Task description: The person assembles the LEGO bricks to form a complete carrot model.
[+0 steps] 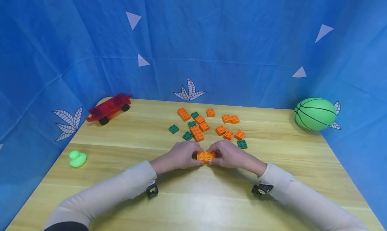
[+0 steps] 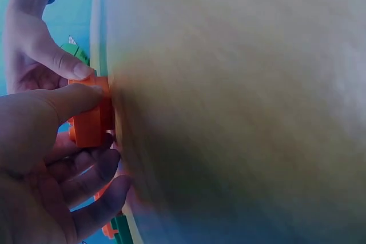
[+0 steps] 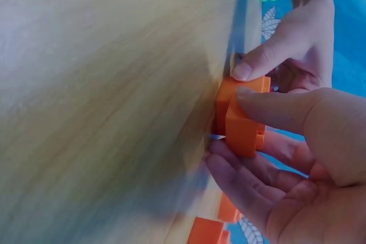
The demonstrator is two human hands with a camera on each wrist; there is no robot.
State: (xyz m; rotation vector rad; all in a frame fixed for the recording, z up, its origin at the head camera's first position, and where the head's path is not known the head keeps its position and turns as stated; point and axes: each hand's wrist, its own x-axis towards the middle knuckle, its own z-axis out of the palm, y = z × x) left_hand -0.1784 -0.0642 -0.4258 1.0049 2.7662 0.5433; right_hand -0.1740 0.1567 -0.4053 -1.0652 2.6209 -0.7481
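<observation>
Near the middle of the table, my left hand [image 1: 183,153] and right hand [image 1: 227,153] meet from either side at studded orange toy bricks [image 1: 206,156]. In the right wrist view, two orange bricks [image 3: 244,123] show offset against each other, the left thumb on one and the right thumb on the other. Both hands pinch, thumbs on the near side and fingers behind. From the left wrist view, the orange bricks [image 2: 90,119] are held close over the tabletop, studs facing away from it. The fingers hide part of them.
Beyond the hands lie several loose orange bricks [image 1: 197,133] and green bricks [image 1: 173,129]. A red wheeled toy [image 1: 109,108] stands at the far left, with a light green toy [image 1: 77,158] nearer. At the far right sits a green ball [image 1: 315,114]. Blue cloth [image 1: 242,42] surrounds the table.
</observation>
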